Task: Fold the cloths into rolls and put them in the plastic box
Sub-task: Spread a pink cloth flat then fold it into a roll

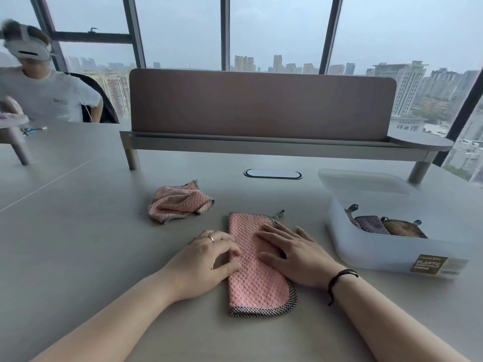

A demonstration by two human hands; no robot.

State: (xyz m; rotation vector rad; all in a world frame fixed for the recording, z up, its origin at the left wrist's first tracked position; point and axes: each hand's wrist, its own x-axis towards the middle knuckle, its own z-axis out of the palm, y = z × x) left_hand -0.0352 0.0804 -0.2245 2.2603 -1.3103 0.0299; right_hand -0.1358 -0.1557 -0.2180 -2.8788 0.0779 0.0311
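Pink cloth [257, 267], folded lengthwise, lies under both palms-down hands: left hand [206, 259] fingers curled, right hand [295, 254] fingers spread.

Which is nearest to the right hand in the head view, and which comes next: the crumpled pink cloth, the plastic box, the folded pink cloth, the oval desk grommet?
1. Folded cloth, under the right hand.
2. Plastic box, just right of it.
3. Crumpled cloth, farther back on the left.
4. Grommet, at the back, centre.
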